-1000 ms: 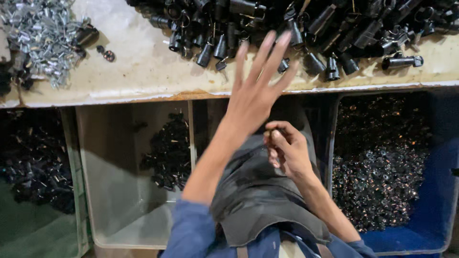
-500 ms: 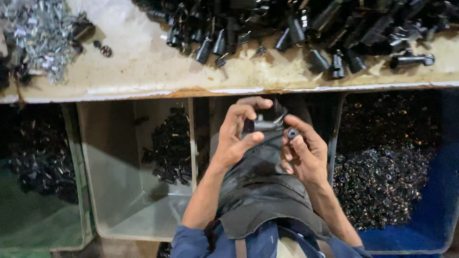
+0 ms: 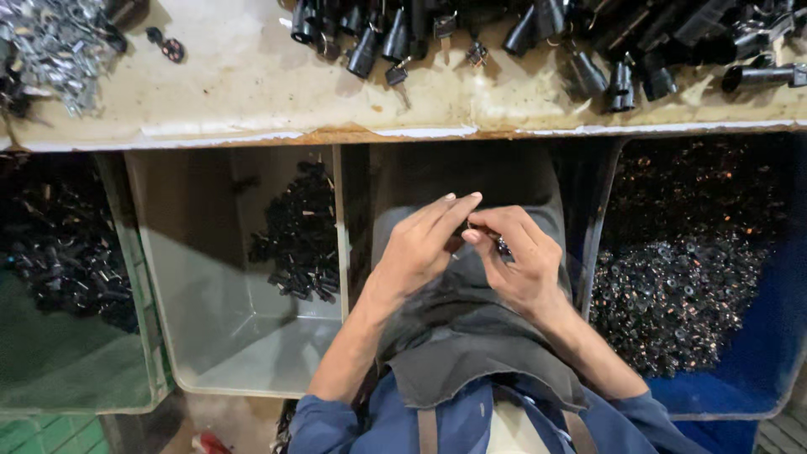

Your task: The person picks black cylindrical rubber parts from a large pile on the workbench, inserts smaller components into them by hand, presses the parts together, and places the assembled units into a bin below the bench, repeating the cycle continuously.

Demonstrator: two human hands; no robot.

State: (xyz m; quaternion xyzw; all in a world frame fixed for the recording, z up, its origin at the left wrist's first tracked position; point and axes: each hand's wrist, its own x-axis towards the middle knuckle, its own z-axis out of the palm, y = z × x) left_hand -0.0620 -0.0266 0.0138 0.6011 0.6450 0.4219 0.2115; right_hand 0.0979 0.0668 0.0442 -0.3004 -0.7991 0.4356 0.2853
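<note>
Left hand (image 3: 420, 248) came down from the bench, meeting right hand (image 3: 517, 261).

We see two bare hands, the left hand (image 3: 420, 252) and the right hand (image 3: 521, 261), with no gloves, rings or watch on them. Both forearms are uncovered, because the blue sleeves (image 3: 324, 424) are pushed up to about the elbows. The sleeves belong to a blue work shirt of plain cloth, a little creased. Over the lap we see a dark grey apron (image 3: 471, 336), thick and worn, with folds and a rough lower edge. Two brown straps (image 3: 429, 430) run down over a pale garment at the bottom.
</note>
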